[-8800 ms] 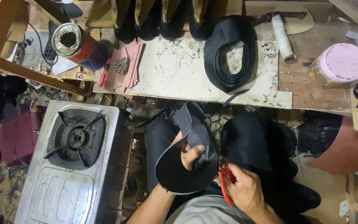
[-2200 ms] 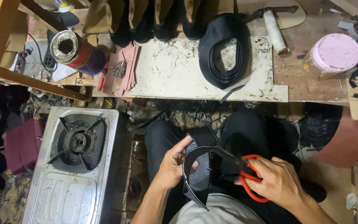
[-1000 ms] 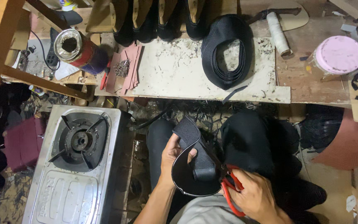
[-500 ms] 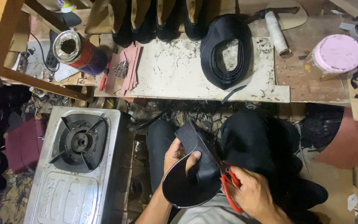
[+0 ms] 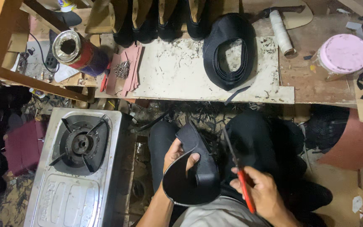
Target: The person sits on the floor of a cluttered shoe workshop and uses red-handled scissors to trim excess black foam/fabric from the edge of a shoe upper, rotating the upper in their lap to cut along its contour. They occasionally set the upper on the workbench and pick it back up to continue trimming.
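Observation:
My left hand (image 5: 177, 156) grips a curved black rubber sole piece (image 5: 193, 176) over my lap, thumb on top and fingers under its upper edge. My right hand (image 5: 262, 194) holds red-handled scissors (image 5: 241, 178), blades pointing up and away, just right of the black piece and apart from it. On the low workboard (image 5: 177, 71) ahead lies a coiled black strip (image 5: 230, 50).
A steel single-burner gas stove (image 5: 78, 168) stands on the floor at my left. An open red tin can (image 5: 78, 52), a pile of small nails (image 5: 122, 69), a pink-lidded jar (image 5: 343, 54), a white roll (image 5: 282, 27) and several black shoes (image 5: 160, 19) sit along the board.
The scissors have drawn away to the right of the black piece, blades now pointing upward. My left hand keeps the piece bent in nearly the same place.

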Available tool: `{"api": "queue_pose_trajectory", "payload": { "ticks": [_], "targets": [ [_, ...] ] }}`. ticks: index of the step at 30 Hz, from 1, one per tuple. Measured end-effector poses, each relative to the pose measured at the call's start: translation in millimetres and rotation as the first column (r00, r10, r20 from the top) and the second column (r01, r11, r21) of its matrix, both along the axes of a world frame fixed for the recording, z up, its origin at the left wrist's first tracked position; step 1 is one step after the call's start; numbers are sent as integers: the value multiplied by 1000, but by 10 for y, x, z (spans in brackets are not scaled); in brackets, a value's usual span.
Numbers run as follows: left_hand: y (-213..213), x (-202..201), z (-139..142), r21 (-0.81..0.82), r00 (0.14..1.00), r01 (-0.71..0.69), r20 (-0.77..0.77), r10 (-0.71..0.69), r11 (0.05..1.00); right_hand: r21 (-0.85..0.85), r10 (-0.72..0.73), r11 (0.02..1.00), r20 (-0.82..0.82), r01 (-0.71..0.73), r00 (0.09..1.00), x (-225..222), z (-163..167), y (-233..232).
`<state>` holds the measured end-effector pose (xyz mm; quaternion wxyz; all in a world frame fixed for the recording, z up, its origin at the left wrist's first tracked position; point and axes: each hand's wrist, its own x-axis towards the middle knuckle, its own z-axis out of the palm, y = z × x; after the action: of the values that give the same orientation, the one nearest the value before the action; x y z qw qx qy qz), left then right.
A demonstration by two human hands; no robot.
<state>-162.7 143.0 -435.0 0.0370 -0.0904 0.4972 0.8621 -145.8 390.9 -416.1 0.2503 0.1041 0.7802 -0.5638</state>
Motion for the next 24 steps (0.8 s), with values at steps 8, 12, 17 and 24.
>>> {"api": "queue_pose_trajectory", "payload": {
  "ticks": [8,12,17,24],
  "targets": [
    [185,143,-58,30,939,345,-6,-345,938,36,-74,996,-200,83,977,-198,39,-19],
    [274,203,-16,85,899,427,61,-433,900,-508,-356,791,72,341,932,-242,-160,13],
    [192,208,-61,97,900,432,24,-436,897,-365,-405,881,-248,303,880,-224,-325,87],
    [6,85,-175,110,974,215,42,-220,970,-273,-392,901,-180,337,902,-269,-221,302]
  ]
}}
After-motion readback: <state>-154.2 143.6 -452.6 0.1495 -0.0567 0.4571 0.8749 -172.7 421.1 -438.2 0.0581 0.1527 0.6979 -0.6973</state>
